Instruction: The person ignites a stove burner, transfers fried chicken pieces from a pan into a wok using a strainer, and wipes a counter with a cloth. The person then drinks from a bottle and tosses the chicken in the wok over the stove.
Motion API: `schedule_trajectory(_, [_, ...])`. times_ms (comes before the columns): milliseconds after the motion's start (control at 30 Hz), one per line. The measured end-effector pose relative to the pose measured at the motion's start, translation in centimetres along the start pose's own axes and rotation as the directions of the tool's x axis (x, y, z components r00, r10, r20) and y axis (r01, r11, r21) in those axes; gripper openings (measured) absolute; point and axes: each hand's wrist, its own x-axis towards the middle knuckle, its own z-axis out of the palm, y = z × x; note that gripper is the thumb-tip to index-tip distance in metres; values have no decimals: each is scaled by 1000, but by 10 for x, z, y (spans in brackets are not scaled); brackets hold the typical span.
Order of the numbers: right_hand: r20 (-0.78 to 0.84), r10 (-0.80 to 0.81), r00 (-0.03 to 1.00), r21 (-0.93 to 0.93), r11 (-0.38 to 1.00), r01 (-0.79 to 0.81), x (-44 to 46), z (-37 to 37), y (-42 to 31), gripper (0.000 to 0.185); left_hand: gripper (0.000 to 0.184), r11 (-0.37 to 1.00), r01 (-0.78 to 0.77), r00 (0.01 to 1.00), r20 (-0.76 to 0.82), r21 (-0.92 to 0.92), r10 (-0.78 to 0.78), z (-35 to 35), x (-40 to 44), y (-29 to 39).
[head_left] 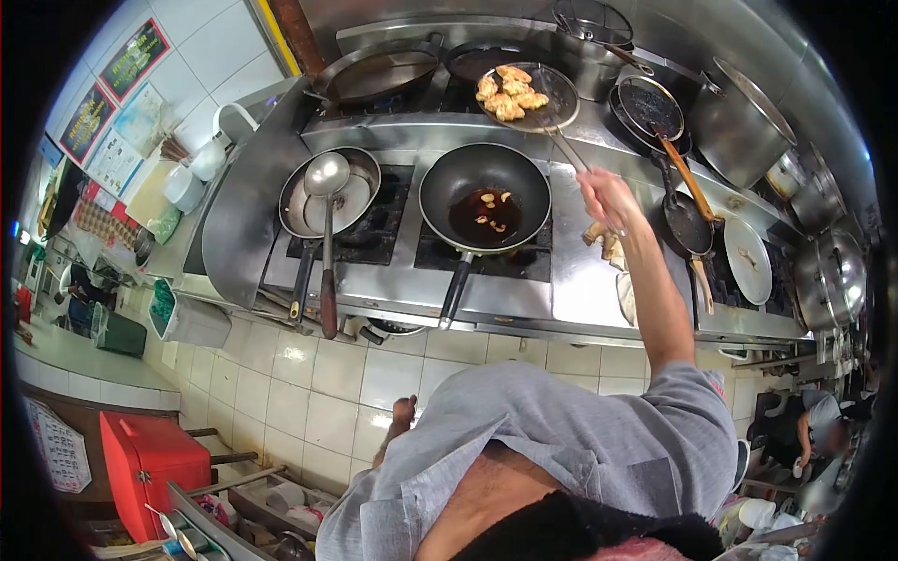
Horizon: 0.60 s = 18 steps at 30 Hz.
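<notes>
- Left: ladle rests in pan.
- Lower centre: left hand, finger state unclear.
- Centre: wok holds dark liquid, small pieces.
- Upper centre: skimmer bears food chunks, seemingly browned already.
- Right-centre: right hand grips skimmer's handle.

Golden chunks — clustered, in round skimmer
</notes>
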Motion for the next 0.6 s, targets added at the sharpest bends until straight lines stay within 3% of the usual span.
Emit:
schedule_trajectory(33, [-11, 14, 1000, -27, 1000, -14, -17, 2, 11, 12, 44, 987, -58, 997, -64, -149, 48, -4, 3, -9])
schedule_trajectory(67, [-24, 26, 999, -55, 998, -28, -32, 5, 21, 12, 42, 918, 149, 986, -15, -367, -166, -18, 1, 2])
schedule_trajectory(100, [-36, 35, 999, -57, 998, -37, -47, 15, 28, 12, 43, 763, 344, 929, 82, -547, -360, -39, -2, 25])
schedule_trajectory(167, [-172, 113, 979, -66, 990, -125, -77, 36, 40, 13, 49, 667, 322, 922, 63, -672, -382, -57, 7, 35])
schedule_trajectory(233, [-238, 124, 963, -91, 985, -149, -97, 48, 55, 19, 50, 641, 287, 954, 156, -711, -255, -88, 14, 61])
schedule_trajectory(300, [-268, 36, 963, -276, 954, -112, -111, 57, 66, 21, 58, 593, 243, 969, 221, -768, -112, -122, 18, 105])
schedule_trajectory(333, [-280, -1, 960, -414, 902, -120, -115, 60, 69, 28, 62, 509, 221, 970, 243, -832, -22, -138, 18, 133])
schedule_trajectory(367, [-289, 1, 957, -411, 903, -125, -118, 60, 74, 28, 65, 417, 200, 966, 249, -887, 67, -155, 16, 162])
schedule_trajectory(433, [-348, -107, 932, -593, 794, -130, -121, 60, 82, 34, 67, 284, 175, 930, 253, -943, 268, -186, 7, 219])
schedule_trajectory(500, [-366, -117, 923, -639, 753, -157, -126, 58, 84, 37, 61, 248, 179, 908, 257, -952, 332, -197, 8, 259])
schedule_trajectory(533, [-335, -194, 922, -731, 671, -124, -126, 53, 88, 36, 56, 208, 184, 886, 254, -961, 389, -199, 9, 276])
schedule_trajectory(600, [-291, -311, 905, -826, 559, -74, -126, 43, 95, 34, 48, 276, 158, 886, 260, -948, 383, -200, 10, 303])
